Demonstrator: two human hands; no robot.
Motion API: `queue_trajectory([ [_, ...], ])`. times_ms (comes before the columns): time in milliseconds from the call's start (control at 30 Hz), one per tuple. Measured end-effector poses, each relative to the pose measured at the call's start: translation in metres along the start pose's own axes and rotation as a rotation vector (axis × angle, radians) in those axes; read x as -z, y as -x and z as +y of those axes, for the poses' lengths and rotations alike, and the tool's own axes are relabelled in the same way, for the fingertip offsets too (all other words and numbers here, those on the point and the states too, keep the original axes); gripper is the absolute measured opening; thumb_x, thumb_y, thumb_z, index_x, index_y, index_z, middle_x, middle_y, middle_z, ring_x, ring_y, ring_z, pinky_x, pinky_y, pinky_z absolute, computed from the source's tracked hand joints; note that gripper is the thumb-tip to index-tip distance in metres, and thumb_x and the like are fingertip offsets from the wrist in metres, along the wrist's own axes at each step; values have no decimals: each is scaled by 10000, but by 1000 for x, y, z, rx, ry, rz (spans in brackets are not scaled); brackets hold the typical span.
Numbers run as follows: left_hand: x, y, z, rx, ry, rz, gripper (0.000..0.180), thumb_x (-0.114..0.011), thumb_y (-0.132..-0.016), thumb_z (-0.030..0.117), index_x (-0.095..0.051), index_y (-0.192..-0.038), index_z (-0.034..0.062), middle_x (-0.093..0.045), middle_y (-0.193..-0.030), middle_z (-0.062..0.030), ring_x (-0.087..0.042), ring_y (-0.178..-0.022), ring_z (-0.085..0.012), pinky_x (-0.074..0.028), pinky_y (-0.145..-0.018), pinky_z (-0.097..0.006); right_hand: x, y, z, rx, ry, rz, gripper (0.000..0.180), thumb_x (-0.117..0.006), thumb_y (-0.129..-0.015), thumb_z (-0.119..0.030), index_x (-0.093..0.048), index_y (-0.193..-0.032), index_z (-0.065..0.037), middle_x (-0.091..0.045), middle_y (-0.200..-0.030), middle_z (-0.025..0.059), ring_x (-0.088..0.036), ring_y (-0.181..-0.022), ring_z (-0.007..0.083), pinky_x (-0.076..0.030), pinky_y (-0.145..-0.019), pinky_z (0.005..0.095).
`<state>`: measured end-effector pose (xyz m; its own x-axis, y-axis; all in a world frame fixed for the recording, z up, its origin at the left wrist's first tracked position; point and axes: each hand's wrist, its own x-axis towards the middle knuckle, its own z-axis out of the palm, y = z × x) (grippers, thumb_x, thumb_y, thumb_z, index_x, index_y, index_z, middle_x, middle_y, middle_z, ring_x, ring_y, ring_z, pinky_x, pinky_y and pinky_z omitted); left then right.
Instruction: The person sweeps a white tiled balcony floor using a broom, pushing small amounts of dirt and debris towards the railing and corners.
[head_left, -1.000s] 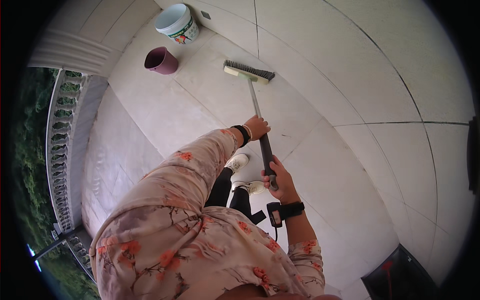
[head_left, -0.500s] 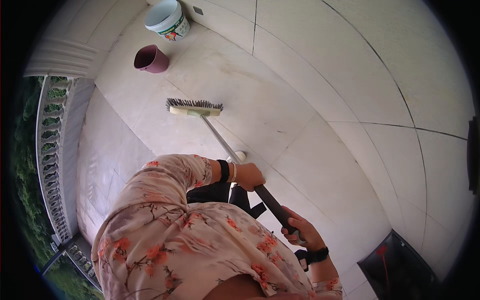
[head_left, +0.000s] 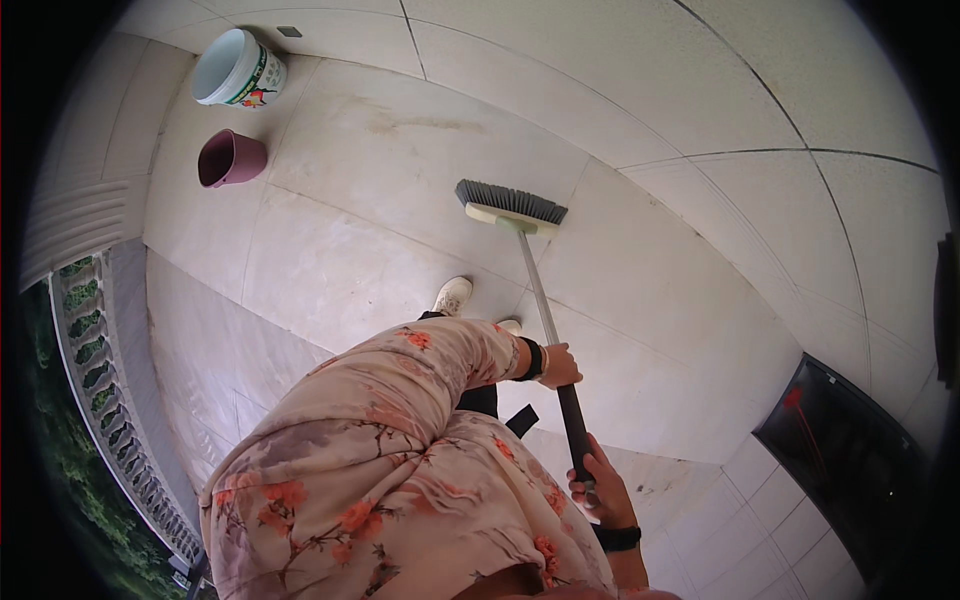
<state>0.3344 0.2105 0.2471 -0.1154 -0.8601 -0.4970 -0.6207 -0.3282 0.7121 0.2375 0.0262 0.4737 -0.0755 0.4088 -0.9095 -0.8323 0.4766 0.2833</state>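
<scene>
A person in a floral blouse grips a long-handled broom, left hand nearer its grey bristles than right hand, above pale floor tiles.

I think this is a balcony or terrace: along my left there runs a pale balustrade, behind it I see green foliage, and the floor and the wall are tiled.
</scene>
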Motion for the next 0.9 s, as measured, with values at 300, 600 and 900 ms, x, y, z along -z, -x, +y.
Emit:
queue_trajectory([
  [300, 21, 21, 131, -548, 191, -182, 180, -613, -748, 185, -547, -881, 82, -638, -764, -86, -633, -778, -345, -464, -722, -464, -39, 136, 112, 49, 111, 259, 438, -565, -902, -123, -477, -1322, -33, -568, -849, 19, -506, -690, 85, -432, -559, 242],
  [600, 49, 143, -41, -43, -65, -169, 164, -645, -696, 140, -588, -846, 105, -608, -735, -53, -609, -832, -269, -422, -791, -405, -73, -77, 77, 68, -390, -492, 460, -562, -852, -169, -460, -1262, 12, -575, -860, 104, -526, -629, 131, -448, -510, 242],
  [900, 98, 155, -201, 302, -318, 36, 157, -592, -791, 113, -620, -934, 171, -636, -898, -17, -605, -975, -235, -443, -808, -422, -181, -192, -43, 23, -1006, -891, 291, -530, -919, -92, -465, -1144, 81, -509, -830, 54, -504, -638, 93, -406, -478, 212],
])
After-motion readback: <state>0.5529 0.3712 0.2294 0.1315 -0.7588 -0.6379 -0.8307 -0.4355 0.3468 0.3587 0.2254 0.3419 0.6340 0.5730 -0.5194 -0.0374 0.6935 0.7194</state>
